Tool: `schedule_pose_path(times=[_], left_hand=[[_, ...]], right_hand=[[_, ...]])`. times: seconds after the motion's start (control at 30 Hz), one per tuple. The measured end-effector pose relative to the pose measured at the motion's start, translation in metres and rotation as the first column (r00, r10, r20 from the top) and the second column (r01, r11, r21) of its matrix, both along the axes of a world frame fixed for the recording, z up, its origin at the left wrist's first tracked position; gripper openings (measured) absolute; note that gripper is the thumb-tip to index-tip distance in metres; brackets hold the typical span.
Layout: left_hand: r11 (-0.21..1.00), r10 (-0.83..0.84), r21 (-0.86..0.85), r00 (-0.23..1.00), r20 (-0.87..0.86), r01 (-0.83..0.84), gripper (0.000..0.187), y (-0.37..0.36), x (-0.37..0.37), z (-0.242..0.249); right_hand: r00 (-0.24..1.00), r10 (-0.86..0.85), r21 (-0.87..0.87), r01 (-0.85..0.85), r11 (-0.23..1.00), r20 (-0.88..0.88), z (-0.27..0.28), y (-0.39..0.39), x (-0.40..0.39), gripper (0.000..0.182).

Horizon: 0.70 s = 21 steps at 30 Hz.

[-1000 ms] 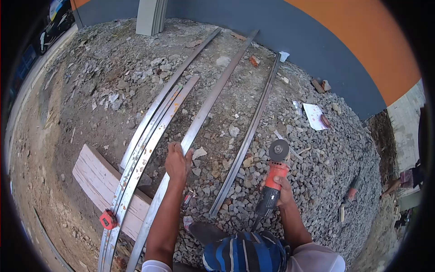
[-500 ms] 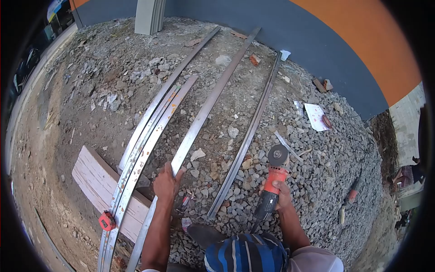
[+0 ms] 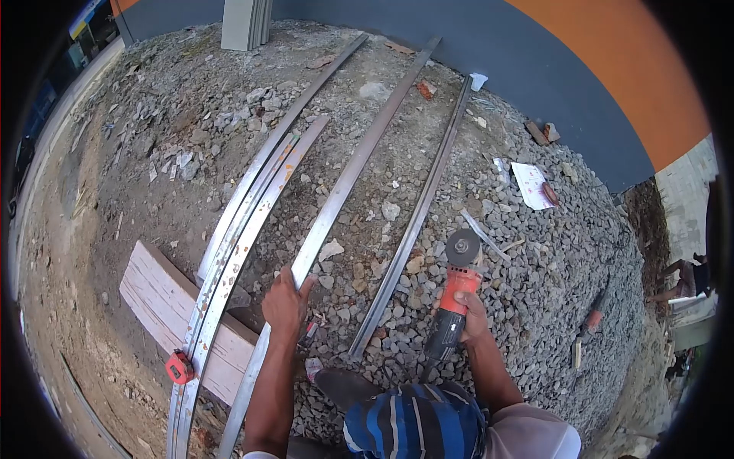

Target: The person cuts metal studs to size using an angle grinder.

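Left hand (image 3: 284,307) lower, curled over bar (image 3: 335,203), right hand (image 3: 475,317) clasping grinder (image 3: 461,282)

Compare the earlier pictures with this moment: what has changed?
The left hand has moved down the picture along the long silvery metal strip, whose far end seems nudged slightly right. The right hand still grips the red-and-black angle grinder; the red tape measure stays put.

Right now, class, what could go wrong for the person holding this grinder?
The bare left hand is on the metal strip, whose edge could cut it. Loose gravel around the shoe might shift. If the grinder in the right hand started, its disc might throw debris.
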<state>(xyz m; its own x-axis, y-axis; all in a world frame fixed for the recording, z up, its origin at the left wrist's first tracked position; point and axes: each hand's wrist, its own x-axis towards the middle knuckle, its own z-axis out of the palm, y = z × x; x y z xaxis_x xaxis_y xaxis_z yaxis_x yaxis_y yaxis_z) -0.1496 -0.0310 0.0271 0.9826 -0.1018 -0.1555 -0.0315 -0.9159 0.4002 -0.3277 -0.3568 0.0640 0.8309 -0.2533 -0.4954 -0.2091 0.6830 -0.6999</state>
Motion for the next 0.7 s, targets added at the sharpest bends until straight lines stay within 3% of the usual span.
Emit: schedule_pose_path(times=[0.33,0.57,0.63,0.67,0.7], left_hand=[[0.997,0.073,-0.007,0.995,0.067,-0.073,0.054,-0.009,-0.001,0.000],[0.995,0.087,0.046,0.994,-0.071,-0.084,0.052,-0.010,-0.001,0.004],[0.991,0.034,-0.133,0.946,0.322,0.010,0.051,-0.008,-0.004,-0.001],[0.992,0.038,-0.130,0.946,0.323,0.005,0.051,-0.009,-0.009,-0.002],[0.974,-0.067,-0.151,0.850,0.523,0.170,0.054,-0.014,-0.019,-0.005]], right_hand=[[0.999,-0.004,-0.022,0.005,1.000,0.041,0.002,-0.005,-0.004,0.044],[0.999,0.017,-0.004,-0.016,1.000,0.044,0.003,-0.001,-0.005,0.042],[0.998,0.005,0.006,-0.006,1.000,0.059,0.002,0.002,-0.009,0.043],[0.994,-0.017,-0.004,0.017,1.000,0.106,0.004,0.002,-0.006,0.043],[0.991,-0.013,0.008,0.012,1.000,0.130,0.012,0.006,-0.005,0.044]])
